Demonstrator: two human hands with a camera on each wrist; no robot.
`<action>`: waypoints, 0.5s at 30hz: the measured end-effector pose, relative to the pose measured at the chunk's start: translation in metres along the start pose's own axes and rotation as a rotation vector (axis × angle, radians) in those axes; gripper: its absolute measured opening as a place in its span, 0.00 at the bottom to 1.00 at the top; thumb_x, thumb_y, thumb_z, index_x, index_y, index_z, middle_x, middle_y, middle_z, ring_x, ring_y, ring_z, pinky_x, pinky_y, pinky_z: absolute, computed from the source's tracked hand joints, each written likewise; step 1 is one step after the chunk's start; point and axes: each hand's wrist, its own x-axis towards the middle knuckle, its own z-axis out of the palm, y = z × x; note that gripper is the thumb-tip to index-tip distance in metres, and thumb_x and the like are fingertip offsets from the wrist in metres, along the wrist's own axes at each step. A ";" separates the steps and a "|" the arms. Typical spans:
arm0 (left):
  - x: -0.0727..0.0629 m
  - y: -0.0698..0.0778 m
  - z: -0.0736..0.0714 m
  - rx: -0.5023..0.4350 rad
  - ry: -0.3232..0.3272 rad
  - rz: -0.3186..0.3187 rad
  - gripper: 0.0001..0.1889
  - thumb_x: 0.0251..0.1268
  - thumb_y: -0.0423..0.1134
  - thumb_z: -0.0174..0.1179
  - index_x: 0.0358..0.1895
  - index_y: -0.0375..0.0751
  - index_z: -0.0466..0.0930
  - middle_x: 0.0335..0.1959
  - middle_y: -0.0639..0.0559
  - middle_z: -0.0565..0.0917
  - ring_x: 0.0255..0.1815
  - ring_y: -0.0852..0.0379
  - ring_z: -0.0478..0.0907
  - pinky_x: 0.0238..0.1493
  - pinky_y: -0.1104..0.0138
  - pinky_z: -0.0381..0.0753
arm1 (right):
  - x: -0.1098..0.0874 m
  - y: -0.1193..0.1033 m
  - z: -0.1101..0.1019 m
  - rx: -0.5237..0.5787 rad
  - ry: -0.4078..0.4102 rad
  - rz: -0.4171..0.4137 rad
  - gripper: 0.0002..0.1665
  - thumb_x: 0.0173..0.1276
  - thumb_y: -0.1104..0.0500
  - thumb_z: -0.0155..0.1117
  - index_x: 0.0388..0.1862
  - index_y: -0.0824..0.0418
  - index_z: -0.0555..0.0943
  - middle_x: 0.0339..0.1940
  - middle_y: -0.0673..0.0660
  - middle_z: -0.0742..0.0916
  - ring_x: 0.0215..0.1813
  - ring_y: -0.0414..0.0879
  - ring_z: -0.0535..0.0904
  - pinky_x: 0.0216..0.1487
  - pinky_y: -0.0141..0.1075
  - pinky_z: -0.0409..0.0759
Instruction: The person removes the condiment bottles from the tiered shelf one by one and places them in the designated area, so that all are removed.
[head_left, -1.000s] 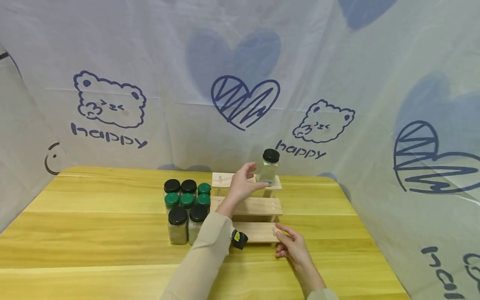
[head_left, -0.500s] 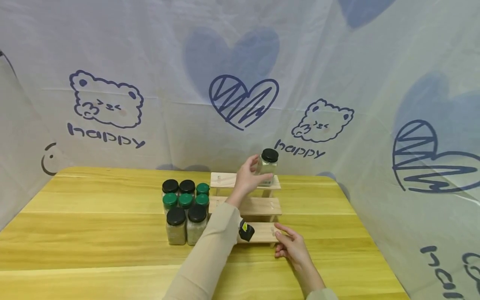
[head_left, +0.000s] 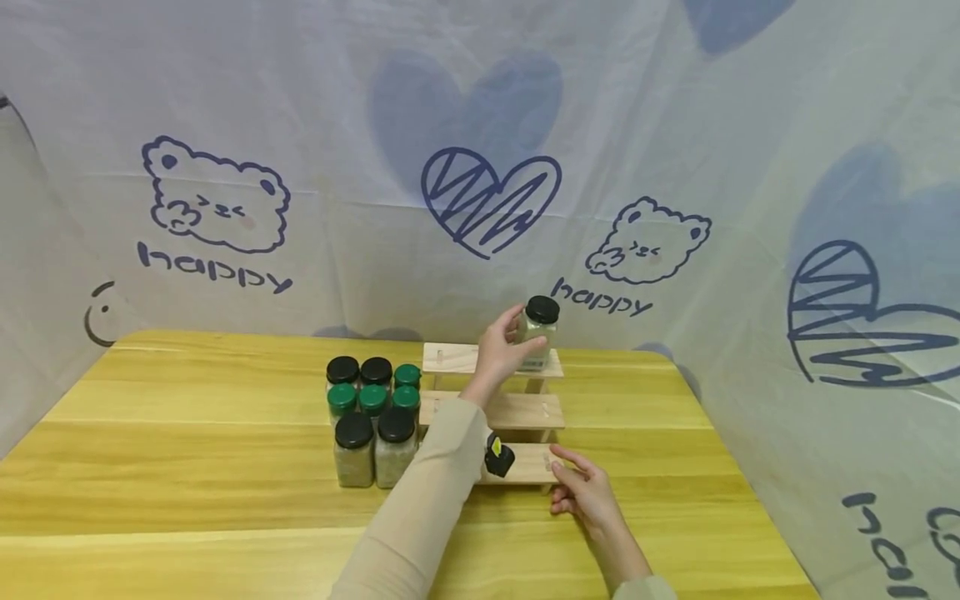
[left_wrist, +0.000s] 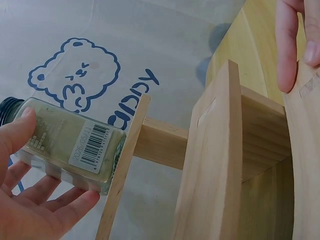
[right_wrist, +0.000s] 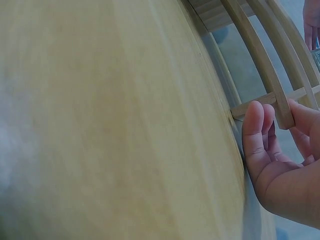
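Observation:
A clear spice jar (head_left: 542, 312) with a black lid stands on the right part of the top step of a three-step wooden rack (head_left: 521, 411). My left hand (head_left: 500, 357) holds it from the left. The left wrist view shows the thumb on one side of the jar (left_wrist: 70, 140) and the fingers round the other, with a barcode label between. The jar's base meets the top board. My right hand (head_left: 588, 493) grips the right end of the lowest step. In the right wrist view, thumb and fingers of this hand (right_wrist: 287, 175) are on both sides of the board's end (right_wrist: 285, 117).
Left of the rack, several jars stand close together in rows on the wooden table (head_left: 187, 433). Some have black lids (head_left: 354, 430), others green lids (head_left: 373, 399). A printed cloth (head_left: 337, 208) hangs behind the table. My left forearm covers part of the lower steps.
My left hand has moved slightly right and taken hold of the jar, where earlier its fingers were spread beside it. The jar and my right hand have stayed in place.

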 end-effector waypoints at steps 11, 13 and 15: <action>0.000 0.003 -0.001 -0.009 0.034 0.028 0.31 0.47 0.34 0.67 0.59 0.44 0.69 0.53 0.40 0.74 0.52 0.46 0.73 0.51 0.59 0.72 | 0.000 0.000 0.000 -0.004 0.002 -0.002 0.26 0.64 0.66 0.55 0.61 0.70 0.66 0.18 0.53 0.77 0.15 0.39 0.72 0.18 0.32 0.78; -0.001 0.004 -0.002 -0.009 0.037 0.026 0.31 0.46 0.34 0.68 0.59 0.43 0.69 0.53 0.40 0.75 0.51 0.46 0.73 0.51 0.59 0.73 | 0.000 0.000 0.000 -0.004 -0.001 -0.002 0.26 0.64 0.66 0.55 0.61 0.70 0.66 0.18 0.53 0.77 0.15 0.39 0.72 0.18 0.32 0.78; -0.002 0.003 -0.003 -0.012 0.037 0.022 0.31 0.47 0.33 0.67 0.59 0.42 0.69 0.53 0.40 0.75 0.52 0.46 0.73 0.51 0.60 0.73 | 0.000 0.000 0.000 -0.001 -0.003 -0.001 0.26 0.64 0.66 0.55 0.61 0.70 0.66 0.17 0.53 0.77 0.15 0.39 0.72 0.18 0.32 0.78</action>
